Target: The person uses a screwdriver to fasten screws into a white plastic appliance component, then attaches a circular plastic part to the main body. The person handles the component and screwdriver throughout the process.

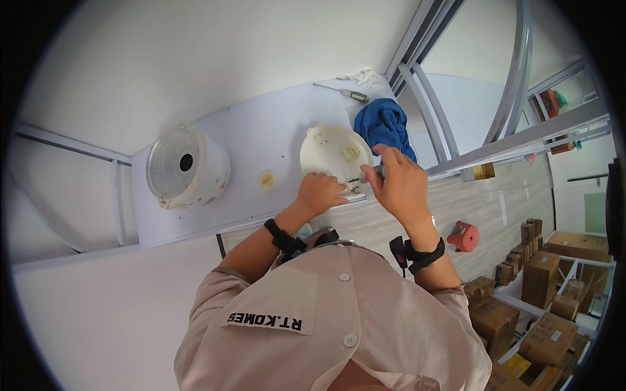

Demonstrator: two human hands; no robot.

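A white, round, shallow cover [313, 155], possibly an appliance lid, lies hollow side up at the table's front edge. My left hand [321, 197] is closed on its near rim. My right hand [403, 189] grips the grey handle of a screwdriver [373, 174], whose shaft points left at the cover's near-right rim; my fingers partly hide the tip. Inside the cover sits a pale yellow round piece [351, 153]. A similar yellow disc [267, 180] lies on the table to the left. Farther left stands a white rice-cooker-like pot [212, 166], tilted in view.
Right of the cover, a blue cloth [385, 124] is bunched up. Behind it lie another screwdriver [354, 95] and a crumpled white cloth [366, 78] on the pale table [244, 124]. Metal framing [515, 153] rises at right. A red stool [463, 236] and cardboard boxes [541, 279] stand below.
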